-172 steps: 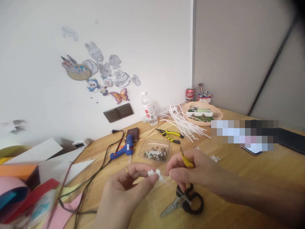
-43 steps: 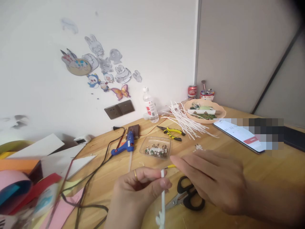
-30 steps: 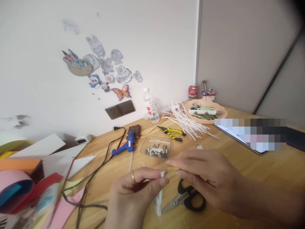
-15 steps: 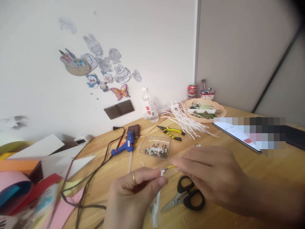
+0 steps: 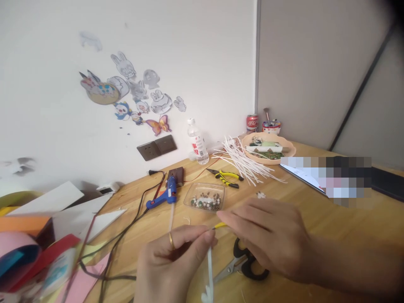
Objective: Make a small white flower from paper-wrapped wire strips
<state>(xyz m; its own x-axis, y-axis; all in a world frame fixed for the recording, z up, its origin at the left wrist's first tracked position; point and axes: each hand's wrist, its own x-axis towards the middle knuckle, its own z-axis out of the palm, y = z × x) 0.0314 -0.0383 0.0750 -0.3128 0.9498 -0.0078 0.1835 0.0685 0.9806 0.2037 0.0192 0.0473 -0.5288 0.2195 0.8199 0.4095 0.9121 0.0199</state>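
Observation:
My left hand (image 5: 173,259), wearing a ring, pinches a narrow white strip (image 5: 210,265) between thumb and forefinger. The strip hangs below the fingertips and ends in small white looped pieces (image 5: 207,293). My right hand (image 5: 271,237) grips a thin yellow tool (image 5: 221,225); its dark tip meets the left fingertips, and most of it is hidden by the fingers. Beneath the right hand lie black-handled scissors (image 5: 249,263), partly covered. Just beyond both hands sits a clear plastic box (image 5: 189,194) of white, green and bronze-coloured beads (image 5: 206,202).
A blue glue gun (image 5: 164,197) with its black cord lies left of the box. Behind are yellow-black pliers (image 5: 225,176), white strips (image 5: 246,164), a water bottle (image 5: 198,143) and a pink tray (image 5: 292,150). Coloured paper (image 5: 93,275) covers the left; a phone (image 5: 299,176) lies right.
My right hand and the yellow tool have shifted slightly left, closer to the left fingertips. The white end that showed between those fingertips is now hidden. The camera view has shifted a little.

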